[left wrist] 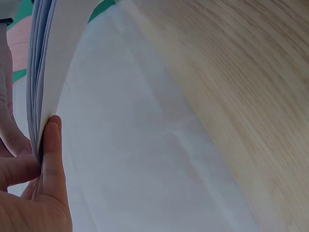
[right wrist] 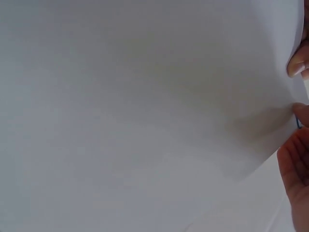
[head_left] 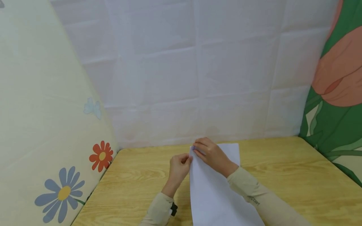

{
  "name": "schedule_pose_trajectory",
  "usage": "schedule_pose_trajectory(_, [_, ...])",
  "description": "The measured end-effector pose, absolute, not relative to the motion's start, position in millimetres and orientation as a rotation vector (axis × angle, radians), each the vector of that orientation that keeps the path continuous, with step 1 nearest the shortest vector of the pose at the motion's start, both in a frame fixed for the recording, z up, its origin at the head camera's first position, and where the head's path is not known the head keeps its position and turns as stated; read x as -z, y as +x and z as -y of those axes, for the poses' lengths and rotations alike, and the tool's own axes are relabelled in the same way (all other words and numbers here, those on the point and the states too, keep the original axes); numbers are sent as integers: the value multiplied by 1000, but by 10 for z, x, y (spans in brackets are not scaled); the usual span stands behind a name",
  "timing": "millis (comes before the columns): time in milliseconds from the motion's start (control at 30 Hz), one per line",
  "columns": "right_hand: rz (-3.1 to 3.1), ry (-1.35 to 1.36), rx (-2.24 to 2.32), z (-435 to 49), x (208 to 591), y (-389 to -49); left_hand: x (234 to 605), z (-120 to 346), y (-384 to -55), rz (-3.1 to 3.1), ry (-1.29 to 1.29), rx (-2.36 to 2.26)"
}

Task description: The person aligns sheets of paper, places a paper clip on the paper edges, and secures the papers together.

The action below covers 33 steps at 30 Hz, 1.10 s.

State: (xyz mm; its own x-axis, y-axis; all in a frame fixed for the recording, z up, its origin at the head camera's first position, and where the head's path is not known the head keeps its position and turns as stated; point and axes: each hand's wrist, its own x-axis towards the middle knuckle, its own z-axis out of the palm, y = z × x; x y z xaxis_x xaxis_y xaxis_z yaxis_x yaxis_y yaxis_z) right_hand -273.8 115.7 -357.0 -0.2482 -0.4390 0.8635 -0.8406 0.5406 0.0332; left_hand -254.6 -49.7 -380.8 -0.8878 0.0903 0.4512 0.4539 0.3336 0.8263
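A stack of white paper sheets (head_left: 212, 194) stands tilted up from the table, its layered edge showing in the left wrist view. My left hand (head_left: 179, 166) pinches the stack's left edge a little below the top corner, thumb on one face and fingers (left wrist: 53, 159) on the other. Right at that top left corner, my right hand (head_left: 210, 153) pinches a small, thin blue paper clip (right wrist: 298, 122) against the sheets. Most of the clip is hidden by the fingers. The two hands are close together, and the right forearm crosses in front of the paper.
The wood-grain table (head_left: 135, 182) extends to both sides of the paper. A creased white cloth (head_left: 158, 75) hangs behind its far edge. A cream panel with flowers (head_left: 63, 193) stands at the left, a green panel with pink petals (head_left: 339, 72) at the right.
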Motion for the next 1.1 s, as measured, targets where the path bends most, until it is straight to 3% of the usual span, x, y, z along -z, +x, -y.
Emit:
schedule_pose_trajectory(200, [1913,913,-676,-1278,3612,-2732,3814,542,-2526,2292,-418,1655])
schedule_pose_trajectory(433, [1949,479,-939,-1600,3607,-2685,3842,640,-2529,2309,-345,1661])
schedule_pose_trajectory(667, [2475,81,-1343,-2069,3678,-2482,3822,699,-2563,2280,-328,1619])
schedule_pose_trajectory(1100, [2712,93,-1915,-2221,3989,-2287,3796,745,-2565,2271,-199,1796])
